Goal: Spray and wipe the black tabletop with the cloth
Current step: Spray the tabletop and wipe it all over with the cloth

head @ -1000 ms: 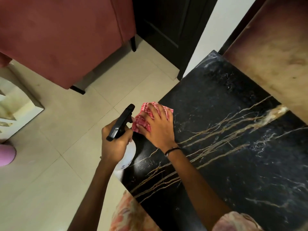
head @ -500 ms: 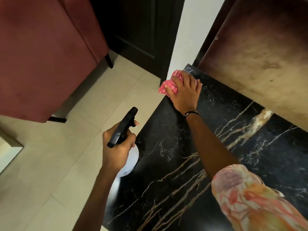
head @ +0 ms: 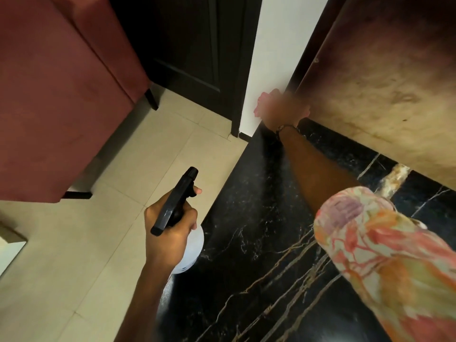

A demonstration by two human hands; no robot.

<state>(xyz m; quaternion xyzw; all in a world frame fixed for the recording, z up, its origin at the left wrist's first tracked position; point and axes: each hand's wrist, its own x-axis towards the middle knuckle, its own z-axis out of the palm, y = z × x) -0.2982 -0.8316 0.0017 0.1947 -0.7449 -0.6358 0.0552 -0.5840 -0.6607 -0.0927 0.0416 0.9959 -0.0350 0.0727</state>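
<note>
The black marble tabletop with gold and white veins (head: 259,230) fills the lower right, its far corner meeting a white wall (head: 271,45). A dark red upholstered armchair (head: 56,95) stands on the cream tiled floor (head: 86,255) at upper left. The right hand (head: 283,113), motion-blurred, reaches to the tabletop's far corner with the pink-red checked cloth (head: 264,101) beneath and just beyond it; whether the fingers curl round the cloth or press flat cannot be told. The left hand (head: 170,225) grips the white spray bottle with a black trigger head (head: 177,201) over the tabletop's left edge.
</note>
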